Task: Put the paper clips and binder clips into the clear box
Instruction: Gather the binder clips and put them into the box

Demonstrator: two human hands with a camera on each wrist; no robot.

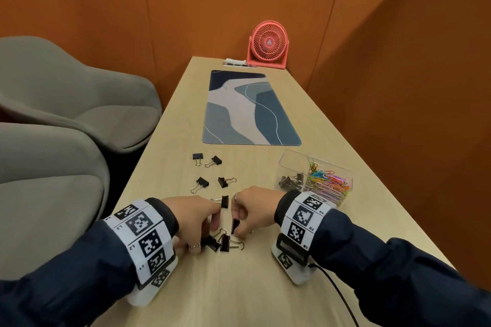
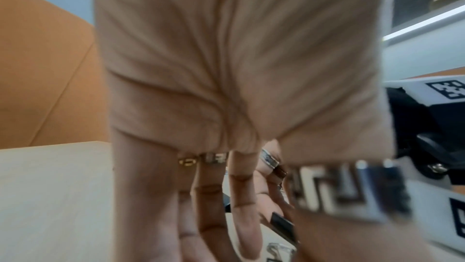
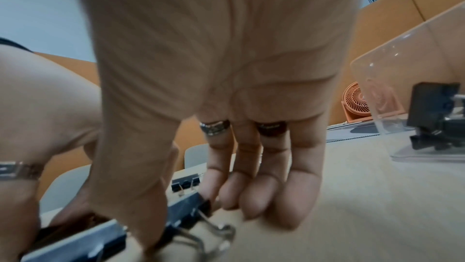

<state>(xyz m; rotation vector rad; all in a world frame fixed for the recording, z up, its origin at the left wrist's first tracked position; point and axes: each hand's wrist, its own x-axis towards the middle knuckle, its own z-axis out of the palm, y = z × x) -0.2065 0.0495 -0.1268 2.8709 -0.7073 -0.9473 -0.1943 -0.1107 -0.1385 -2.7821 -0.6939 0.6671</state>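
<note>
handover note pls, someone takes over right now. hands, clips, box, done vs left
Right hand: pinching a black binder clip off the table.
Left hand: fingers down at two binder clips; whether it has a grip I cannot tell.
Clear box, to the right: coloured paper clips in one compartment, some binder clips in the other.
Done: no paper clips left on the table.
Left: eight binder clips outside the box, counting the pinched one; five loose ones lie further up the table.

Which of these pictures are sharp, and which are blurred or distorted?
Head view: sharp, evenly lit, table edges splay with wide-angle distortion. Left wrist view: left hand fills the picture, soft; ring smeared. Right wrist view: near binder clip blurred, clear box fairly crisp.
</note>
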